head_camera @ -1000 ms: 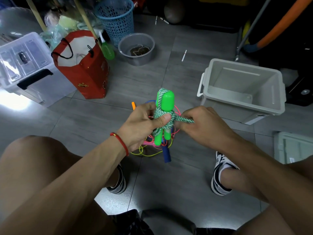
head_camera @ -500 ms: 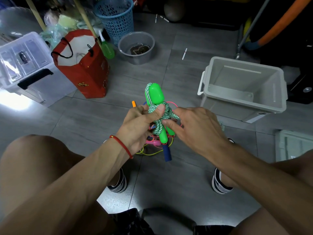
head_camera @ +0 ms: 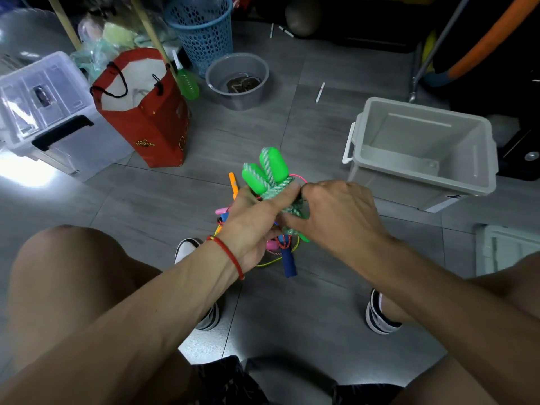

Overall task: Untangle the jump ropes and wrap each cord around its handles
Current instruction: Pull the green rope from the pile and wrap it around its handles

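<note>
Green-handled jump rope (head_camera: 267,173), cord nearly wrapped, sat gripped in our left hand (head_camera: 251,226) and right hand (head_camera: 336,211); tucking its end seemed next.

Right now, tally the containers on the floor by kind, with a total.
Red paper bag: 1
Blue mesh basket: 1
Grey round tub: 1
Clear lidded box: 1
Open grey bin: 1
Total: 5

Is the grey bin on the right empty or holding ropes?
Empty: the grey bin shows only its bare inside floor, no ropes.
</note>
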